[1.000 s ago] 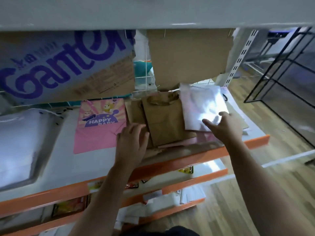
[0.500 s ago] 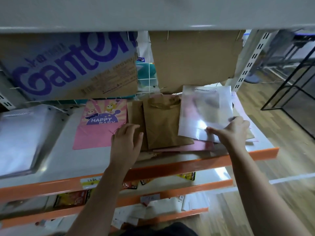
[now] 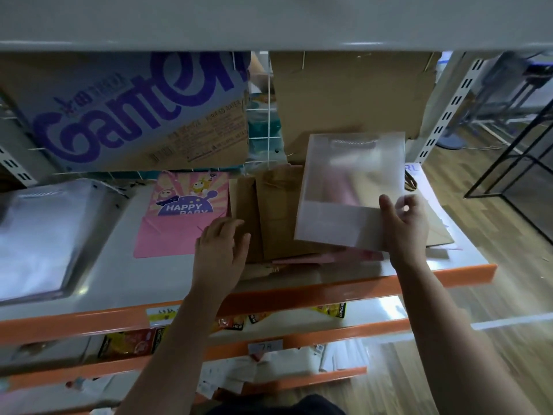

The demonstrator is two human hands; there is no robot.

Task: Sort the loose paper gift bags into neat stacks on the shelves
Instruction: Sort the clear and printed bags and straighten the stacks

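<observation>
My right hand [image 3: 405, 224] pinches the lower right corner of a frosted translucent bag [image 3: 350, 187] and holds it lifted and tilted above the pile. Under it lie brown paper bags [image 3: 275, 214] and pink flat bags [image 3: 326, 257] on the white shelf [image 3: 125, 271]. My left hand [image 3: 223, 250] rests flat with straight fingers on the left edge of the brown bags. A pink "HAPPY BABY" bag [image 3: 179, 217] lies flat to the left. A stack of white bags [image 3: 39, 235] sits at the far left of the shelf.
A printed cardboard box [image 3: 134, 115] and a plain brown box [image 3: 353, 94] stand at the back of the shelf. An upper shelf [image 3: 269, 22] hangs close overhead. Orange-edged lower shelves [image 3: 299, 336] hold packets. A black wire rack [image 3: 514, 163] stands on the wooden floor at right.
My right hand has gone from touching the frosted bag to pinching its corner and lifting it off the pile. My left hand has stayed on the brown bags.
</observation>
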